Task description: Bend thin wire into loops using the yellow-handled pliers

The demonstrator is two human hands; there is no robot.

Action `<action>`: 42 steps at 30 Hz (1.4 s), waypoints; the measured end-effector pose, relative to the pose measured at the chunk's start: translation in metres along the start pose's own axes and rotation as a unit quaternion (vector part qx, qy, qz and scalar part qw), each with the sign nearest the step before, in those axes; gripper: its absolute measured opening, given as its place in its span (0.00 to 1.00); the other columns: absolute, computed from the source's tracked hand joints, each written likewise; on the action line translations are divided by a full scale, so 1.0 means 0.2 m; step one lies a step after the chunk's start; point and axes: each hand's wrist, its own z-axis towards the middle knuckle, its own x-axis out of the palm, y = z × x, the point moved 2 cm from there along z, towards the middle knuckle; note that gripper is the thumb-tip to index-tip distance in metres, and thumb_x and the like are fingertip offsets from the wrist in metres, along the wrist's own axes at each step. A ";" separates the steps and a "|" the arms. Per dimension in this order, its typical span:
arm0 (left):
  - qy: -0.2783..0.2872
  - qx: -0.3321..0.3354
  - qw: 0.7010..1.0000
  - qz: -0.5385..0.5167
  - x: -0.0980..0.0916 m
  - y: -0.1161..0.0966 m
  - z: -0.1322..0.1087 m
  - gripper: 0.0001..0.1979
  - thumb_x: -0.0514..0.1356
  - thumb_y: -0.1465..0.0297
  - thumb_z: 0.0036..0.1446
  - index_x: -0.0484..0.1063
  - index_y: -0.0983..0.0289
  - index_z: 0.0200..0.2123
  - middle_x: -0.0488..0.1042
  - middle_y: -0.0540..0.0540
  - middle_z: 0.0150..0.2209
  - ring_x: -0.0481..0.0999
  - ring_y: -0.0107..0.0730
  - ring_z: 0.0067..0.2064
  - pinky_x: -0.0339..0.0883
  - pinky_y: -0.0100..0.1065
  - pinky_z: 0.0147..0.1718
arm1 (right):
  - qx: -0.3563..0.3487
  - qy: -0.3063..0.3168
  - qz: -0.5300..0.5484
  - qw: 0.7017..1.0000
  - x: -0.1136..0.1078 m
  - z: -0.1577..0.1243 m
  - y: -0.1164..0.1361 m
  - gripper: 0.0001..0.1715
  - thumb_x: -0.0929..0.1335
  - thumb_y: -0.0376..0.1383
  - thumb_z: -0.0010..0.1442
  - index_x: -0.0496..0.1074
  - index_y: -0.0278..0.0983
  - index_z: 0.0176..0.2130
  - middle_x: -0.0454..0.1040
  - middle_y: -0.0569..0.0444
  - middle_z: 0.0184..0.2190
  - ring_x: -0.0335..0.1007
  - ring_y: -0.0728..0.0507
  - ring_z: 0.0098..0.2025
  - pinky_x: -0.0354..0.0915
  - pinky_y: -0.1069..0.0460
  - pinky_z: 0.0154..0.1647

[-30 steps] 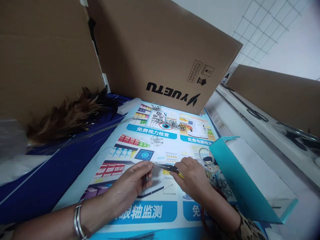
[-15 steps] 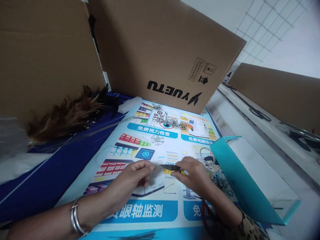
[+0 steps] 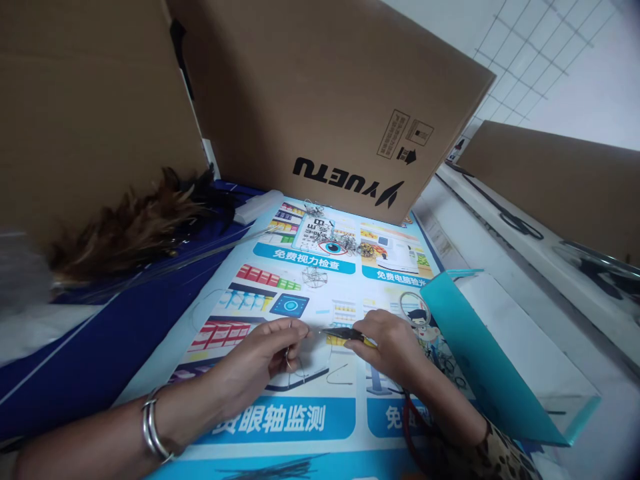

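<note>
My left hand pinches a thin wire between thumb and fingers, low over a printed poster. My right hand grips small pliers with yellow handles. The dark pliers tip points left and sits close to my left fingertips. A short bent wire piece lies on the poster just below the pliers.
A wire ball and several more wire pieces lie farther back on the poster. Large cardboard boxes stand behind. A feather duster lies at the left, a teal folder at the right.
The pliers tip has drawn slightly back from my left fingers. Both hands stay over the same spot on the poster, and the view has shifted a little.
</note>
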 end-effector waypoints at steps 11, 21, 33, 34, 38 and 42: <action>-0.002 0.006 0.999 0.037 -0.01 -0.01 0.00 0.08 0.59 0.64 0.54 0.70 0.63 0.33 0.65 0.49 0.25 0.65 0.27 0.29 0.60 0.29 0.30 | 0.034 0.031 0.095 0.994 -0.03 0.01 -0.02 0.13 0.66 0.45 0.56 0.72 0.38 0.32 0.71 0.54 0.28 0.66 0.48 0.32 0.56 0.56 0.31; 0.085 0.008 0.995 0.060 0.02 -0.08 0.00 0.09 0.58 0.66 0.55 0.71 0.62 0.39 0.73 0.54 0.33 0.70 0.34 0.38 0.62 0.36 0.39 | 0.051 0.034 0.141 0.988 -0.05 0.00 -0.01 0.12 0.67 0.43 0.56 0.72 0.37 0.30 0.69 0.55 0.26 0.64 0.49 0.29 0.54 0.56 0.29; 0.063 0.071 0.970 0.223 -0.03 -0.13 0.03 0.08 0.64 0.65 0.47 0.77 0.58 0.33 0.71 0.53 0.49 0.67 0.41 0.50 0.59 0.36 0.48 | 0.057 0.050 0.208 0.975 -0.05 0.01 0.03 0.12 0.67 0.43 0.56 0.73 0.36 0.31 0.70 0.56 0.26 0.64 0.50 0.28 0.53 0.57 0.27; 0.059 0.074 0.969 0.228 -0.02 -0.14 0.03 0.08 0.64 0.65 0.47 0.77 0.59 0.32 0.71 0.54 0.49 0.67 0.41 0.49 0.60 0.36 0.47 | 0.058 0.048 0.212 0.974 -0.05 0.01 0.03 0.12 0.67 0.43 0.56 0.73 0.36 0.32 0.70 0.56 0.26 0.64 0.50 0.28 0.53 0.57 0.27; 0.038 0.073 0.969 0.233 -0.02 -0.15 0.02 0.09 0.64 0.64 0.46 0.75 0.61 0.31 0.74 0.55 0.40 0.71 0.37 0.39 0.63 0.34 0.36 | 0.056 0.046 0.227 0.971 -0.03 0.01 0.04 0.12 0.67 0.42 0.56 0.73 0.36 0.32 0.70 0.56 0.26 0.64 0.50 0.28 0.53 0.57 0.27; 0.052 0.079 0.968 0.233 -0.03 -0.13 0.02 0.09 0.64 0.65 0.46 0.75 0.62 0.32 0.72 0.51 0.29 0.67 0.28 0.29 0.59 0.28 0.27 | 0.044 0.042 0.225 0.972 -0.01 0.01 0.06 0.12 0.67 0.42 0.56 0.73 0.36 0.31 0.70 0.56 0.26 0.64 0.50 0.28 0.53 0.57 0.27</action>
